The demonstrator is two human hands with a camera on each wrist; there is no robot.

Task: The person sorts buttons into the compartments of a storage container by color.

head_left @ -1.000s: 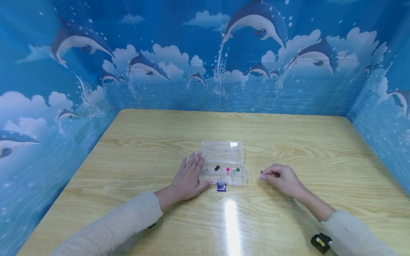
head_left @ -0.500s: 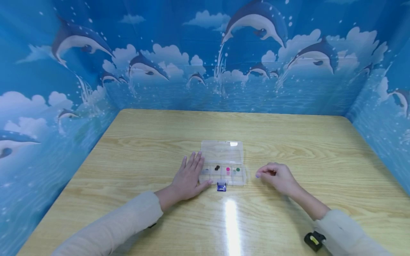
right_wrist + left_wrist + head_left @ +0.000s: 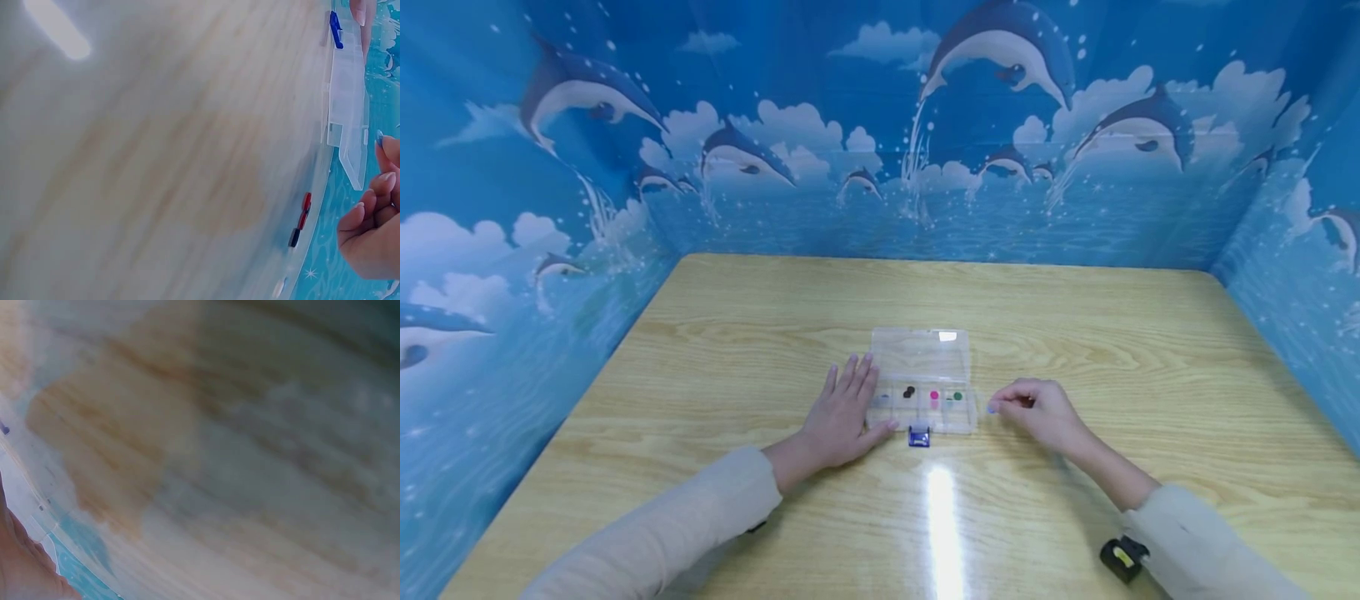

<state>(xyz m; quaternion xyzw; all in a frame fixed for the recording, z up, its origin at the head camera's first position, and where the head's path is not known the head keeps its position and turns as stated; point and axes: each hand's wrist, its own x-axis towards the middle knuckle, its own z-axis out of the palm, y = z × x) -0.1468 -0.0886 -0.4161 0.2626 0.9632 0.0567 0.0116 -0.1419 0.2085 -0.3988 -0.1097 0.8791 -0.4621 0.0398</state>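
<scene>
A screened-off table booth; whether it stands in a home, an office or a lab cannot be told. A dolphin-and-sea print backdrop (image 3: 808,229) rises beyond the far edge of the wood-grain worktop (image 3: 775,308) and flanks its left and right edges, turning near the rounded far corners. A white light reflection (image 3: 944,533) streaks its near part.

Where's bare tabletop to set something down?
Behind the open lid, up to the backdrop; also in front of the blue latch, between the sleeves. Crowded: around the clear case, left hand at its side, and by the right hand, near red and black pieces.
</scene>
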